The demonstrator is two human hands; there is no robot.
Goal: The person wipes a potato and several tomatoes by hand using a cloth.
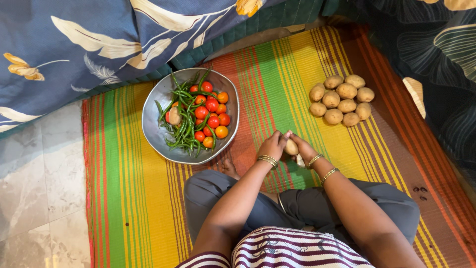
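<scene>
Currently: both hands on one potato [291, 147], frame centre.
Left hand [272, 146] and right hand [303, 148] grip it; potato pile [341, 99] upper right untouched.

Both bare arms reach toward twelve o'clock. The left hand [272, 146] and right hand [303, 148] meet, fingers curled shut, wrists bent in a little.
</scene>
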